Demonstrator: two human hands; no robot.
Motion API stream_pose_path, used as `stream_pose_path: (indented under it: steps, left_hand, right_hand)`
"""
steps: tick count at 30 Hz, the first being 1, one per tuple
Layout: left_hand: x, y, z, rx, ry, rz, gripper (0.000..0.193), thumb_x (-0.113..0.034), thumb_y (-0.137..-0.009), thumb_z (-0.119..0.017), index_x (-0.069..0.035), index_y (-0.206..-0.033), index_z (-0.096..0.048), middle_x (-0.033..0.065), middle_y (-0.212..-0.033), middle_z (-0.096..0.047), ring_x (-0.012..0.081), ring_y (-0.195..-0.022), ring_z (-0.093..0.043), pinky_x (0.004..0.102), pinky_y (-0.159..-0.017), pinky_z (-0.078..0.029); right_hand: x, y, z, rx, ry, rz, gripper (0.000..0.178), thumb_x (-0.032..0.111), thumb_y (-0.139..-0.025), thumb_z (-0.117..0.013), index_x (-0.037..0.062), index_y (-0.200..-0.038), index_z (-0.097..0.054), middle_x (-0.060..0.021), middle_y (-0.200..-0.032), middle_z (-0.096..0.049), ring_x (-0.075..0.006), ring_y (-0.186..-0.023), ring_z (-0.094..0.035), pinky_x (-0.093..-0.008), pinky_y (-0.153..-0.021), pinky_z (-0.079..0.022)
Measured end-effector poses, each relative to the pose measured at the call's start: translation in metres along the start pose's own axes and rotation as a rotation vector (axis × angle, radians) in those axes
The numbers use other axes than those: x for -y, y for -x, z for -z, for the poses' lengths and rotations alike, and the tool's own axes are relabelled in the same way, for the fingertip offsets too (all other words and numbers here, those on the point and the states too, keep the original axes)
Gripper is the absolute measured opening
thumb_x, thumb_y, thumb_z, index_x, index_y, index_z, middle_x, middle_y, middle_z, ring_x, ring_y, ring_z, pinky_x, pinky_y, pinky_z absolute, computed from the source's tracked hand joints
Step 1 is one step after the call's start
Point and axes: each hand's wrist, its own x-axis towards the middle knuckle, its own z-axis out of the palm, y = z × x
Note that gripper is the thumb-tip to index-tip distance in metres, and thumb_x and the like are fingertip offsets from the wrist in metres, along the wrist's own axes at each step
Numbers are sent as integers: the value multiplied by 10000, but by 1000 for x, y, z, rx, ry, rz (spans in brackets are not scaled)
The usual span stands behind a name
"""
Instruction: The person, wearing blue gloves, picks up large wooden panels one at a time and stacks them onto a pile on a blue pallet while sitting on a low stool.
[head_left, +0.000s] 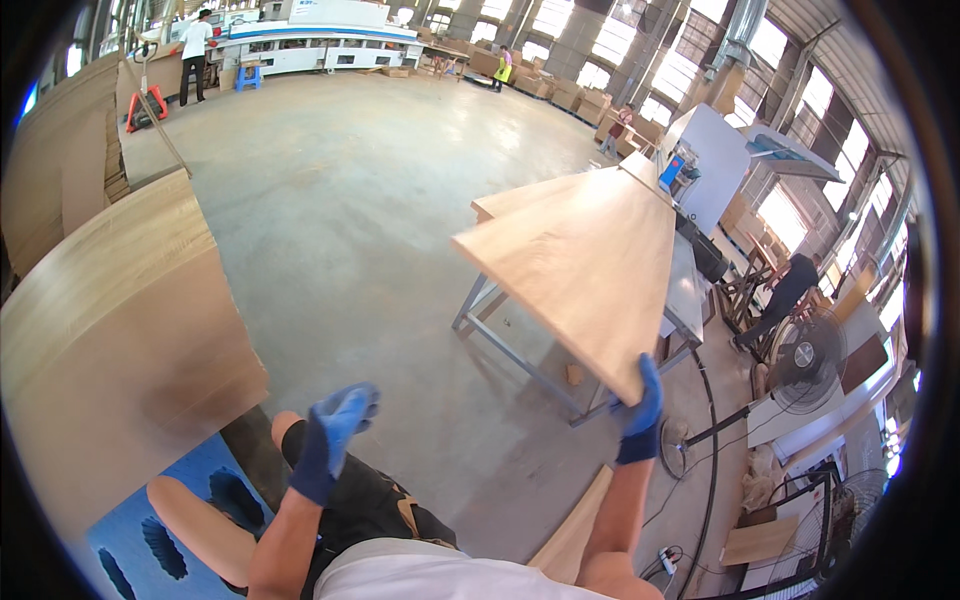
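Observation:
My right hand (644,405), in a blue work glove, grips the near corner of a wood-grain panel (585,265). Its thumb side lies along the panel's edge. The panel rests on a metal-legged stand (525,350), and another panel (530,197) shows partly beneath it. My left hand (343,425), gloved the same way, is in the air over my lap with nothing in it. Its fingers are loosely bent and apart from the thumb. To its left lies a stack of wood-grain panels (125,260).
A standing fan (803,355) and cables on the floor are at the right. A machine (690,175) stands beyond the panel. Another wood piece (575,530) lies low beside me. A long white machine (320,45), a red pallet jack (148,108) and several people are farther off.

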Motion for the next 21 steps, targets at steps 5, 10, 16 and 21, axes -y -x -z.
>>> stream_pose_path:
  steps: [5,10,16,21]
  left_hand:
    - [-29,-2,-81,385,454,94,402,-331,-856,-470,16,-1050,-520,105,-936,-582,179,-808,-559,281,-698,-442]
    - [-48,31,-8,199,-109,-503,290,-168,-684,-648,-41,-899,-500,144,-957,-569,253,-854,-566,336,-737,-451]
    - [-60,76,163,-479,-556,-1012,271,-49,-749,-573,-9,-1001,-483,171,-1031,-550,256,-919,-558,355,-814,-446]
    - [-99,152,290,-636,237,-861,435,-80,-819,-493,29,-1220,-363,180,-1097,-527,231,-958,-543,338,-842,-439]
  right_hand:
    - [-53,80,-81,346,163,-263,336,313,-856,-482,8,-995,-515,-100,-817,-621,-185,-662,-618,-258,-482,-496]
    - [-76,100,-98,970,208,-483,463,381,-875,-401,-24,-1081,-493,-172,-953,-598,-256,-809,-603,-344,-678,-491]
    - [-50,47,-37,346,-200,-355,480,460,-862,-350,82,-1129,-477,-126,-1067,-537,-260,-847,-510,-427,-749,-423]
    - [-31,-13,-3,142,-163,-15,539,447,-854,-397,39,-1205,-407,-82,-1152,-489,-242,-1009,-476,-353,-841,-415]
